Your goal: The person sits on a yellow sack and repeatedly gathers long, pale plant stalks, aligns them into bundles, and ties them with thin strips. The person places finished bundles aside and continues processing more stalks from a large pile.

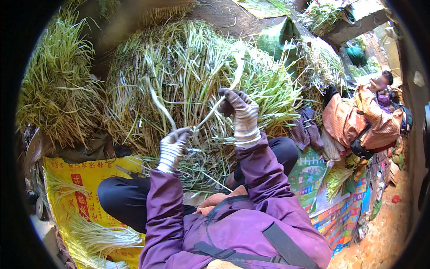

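My left hand (174, 146), in a striped glove with dark fingers, pinches the lower end of a pale green stalk. My right hand (235, 109), gloved alike, grips a long whitish stalk (238, 72) whose leafy top rises above it and whose thin root end slants down towards my left fingertips. Whether the two pieces are joined at the left fingers, I cannot tell. Behind both hands lies a large heap of long leafy stalks (184, 64). Loose trimmings (208, 168) cover the ground between my knees.
Cleaned white stalks (104, 235) lie in bunches on a yellow printed sheet (124, 198) at the left. Another leafy heap (60, 84) stands at the far left. A green sack (277, 38) is behind the main heap. At the right, a person in orange checked clothing (362, 121) sits near a colourful mat (339, 215).
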Demonstrator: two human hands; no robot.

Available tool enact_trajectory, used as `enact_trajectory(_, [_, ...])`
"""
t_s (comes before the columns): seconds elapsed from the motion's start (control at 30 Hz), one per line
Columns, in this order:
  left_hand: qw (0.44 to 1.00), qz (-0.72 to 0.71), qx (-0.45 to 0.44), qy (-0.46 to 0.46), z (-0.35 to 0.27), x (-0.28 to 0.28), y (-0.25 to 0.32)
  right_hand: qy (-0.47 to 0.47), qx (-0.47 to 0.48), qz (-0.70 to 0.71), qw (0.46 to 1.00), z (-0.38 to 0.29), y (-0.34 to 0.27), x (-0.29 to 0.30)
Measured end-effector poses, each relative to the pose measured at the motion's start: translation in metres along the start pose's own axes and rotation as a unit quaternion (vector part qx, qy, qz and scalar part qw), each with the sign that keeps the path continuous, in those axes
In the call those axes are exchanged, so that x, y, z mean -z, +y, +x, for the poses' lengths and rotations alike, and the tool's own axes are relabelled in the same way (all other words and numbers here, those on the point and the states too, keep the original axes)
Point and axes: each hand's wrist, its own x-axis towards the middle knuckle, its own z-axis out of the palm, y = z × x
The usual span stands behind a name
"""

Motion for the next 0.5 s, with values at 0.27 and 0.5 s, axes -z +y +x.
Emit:
enact_trajectory(0.27, [0.995,-0.035,0.008,0.089,-0.007,-0.017,0.016,-0.01,-0.037,0.056,0.998,0.017,0.021,-0.01])
enact_trajectory(0.5, [1.0,-0.011,-0.006,0.024,-0.003,-0.016,0.016,-0.086,-0.061,0.082,0.991,0.008,0.032,-0.023])
